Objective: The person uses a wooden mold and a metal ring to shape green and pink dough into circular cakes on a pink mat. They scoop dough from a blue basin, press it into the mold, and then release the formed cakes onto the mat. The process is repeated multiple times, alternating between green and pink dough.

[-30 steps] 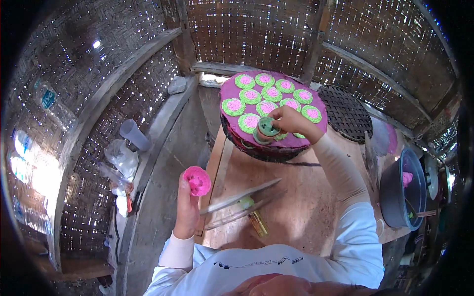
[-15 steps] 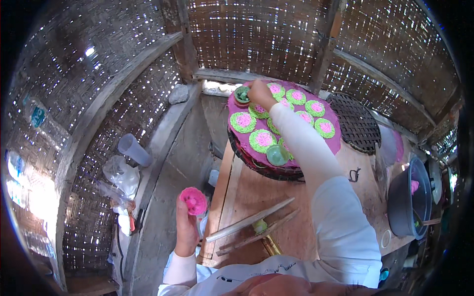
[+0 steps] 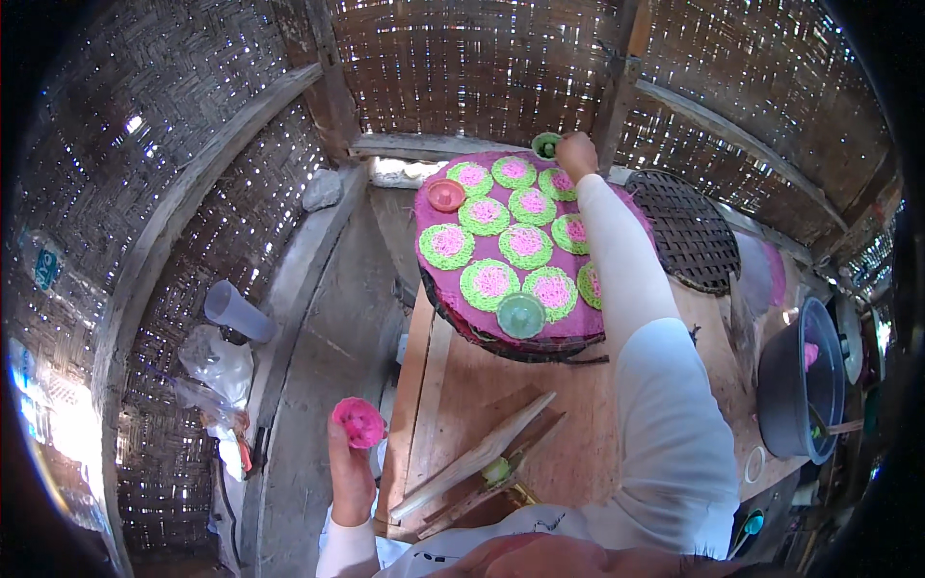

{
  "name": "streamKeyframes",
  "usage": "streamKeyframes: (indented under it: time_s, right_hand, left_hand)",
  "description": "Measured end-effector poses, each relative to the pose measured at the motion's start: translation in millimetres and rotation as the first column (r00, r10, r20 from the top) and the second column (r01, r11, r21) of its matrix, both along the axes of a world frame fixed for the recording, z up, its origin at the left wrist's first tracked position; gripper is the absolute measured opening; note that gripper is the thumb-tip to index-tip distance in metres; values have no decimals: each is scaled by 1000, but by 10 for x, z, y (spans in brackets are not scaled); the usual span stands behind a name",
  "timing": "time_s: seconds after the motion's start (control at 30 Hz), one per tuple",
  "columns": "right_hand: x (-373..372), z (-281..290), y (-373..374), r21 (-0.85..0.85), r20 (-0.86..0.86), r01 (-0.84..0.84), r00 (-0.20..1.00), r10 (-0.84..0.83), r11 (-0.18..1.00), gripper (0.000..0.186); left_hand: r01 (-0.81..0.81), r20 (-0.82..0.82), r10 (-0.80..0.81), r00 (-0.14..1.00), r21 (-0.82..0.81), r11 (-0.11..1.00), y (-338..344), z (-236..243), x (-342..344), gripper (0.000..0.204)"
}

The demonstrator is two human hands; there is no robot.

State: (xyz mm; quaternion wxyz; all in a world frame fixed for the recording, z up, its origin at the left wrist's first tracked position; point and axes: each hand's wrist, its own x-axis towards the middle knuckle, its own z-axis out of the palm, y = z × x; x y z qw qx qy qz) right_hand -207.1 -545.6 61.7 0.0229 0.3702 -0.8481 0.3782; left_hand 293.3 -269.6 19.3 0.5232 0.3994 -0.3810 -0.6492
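In my left hand (image 3: pixel 353 482) is a small pink cup (image 3: pixel 357 423), its rim fluted and its inside pink, with my thumb along its edge. My right hand (image 3: pixel 578 157) reaches to the far edge of a round tray (image 3: pixel 431 226) covered in purple sheet and grips a small green cup (image 3: pixel 546 145) there. Several flat lacy rounds (image 3: pixel 525 246), bright green with pink centres, lie in rows on the sheet. A red cup (image 3: pixel 446 196) sits at the tray's left, and a translucent green cup (image 3: pixel 521 316) at its near edge.
On the wooden table (image 3: pixel 578 424) near me lie a loose wooden slat (image 3: pixel 472 458) and a wooden frame piece. A dark woven tray (image 3: pixel 682 231) is at the right, beyond a grey bucket (image 3: pixel 790 395). A plastic cup (image 3: pixel 239 311) and plastic bags sit on the left ledge.
My right hand has moved right along the tray's far side with the green cup, leaving the red cup uncovered. My left hand still holds the pink cup. The view has shifted slightly.
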Motion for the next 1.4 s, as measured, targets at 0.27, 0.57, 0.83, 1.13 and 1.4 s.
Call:
streamKeyframes:
  time_s: [0.27,0.57,0.83,1.13,1.4]
  right_hand:
    - [342,78,135,-4,-164,-92,982,90,996,24]
    - [2524,709,2388,-203,147,-974,-133,980,-102,27]
    - [2305,665,2818,-143,42,-985,89,995,95,15]
    - [-537,191,1998,-18,-113,-47,993,45,999,21]
    - [-821,-127,2031,-1,15,57,998,-57,998,29]
  left_hand:
    - [-26,61,27,998,-16,1000,83,148,-5,52]
    - [266,139,-248,959,-128,955,161,493,-475,81]
    - [365,217,-303,928,-373,853,207,274,-675,73]
    - [243,372,-127,920,-285,927,498,575,-86,50]
    - [80,450,67,891,-300,951,897,515,-107,44]
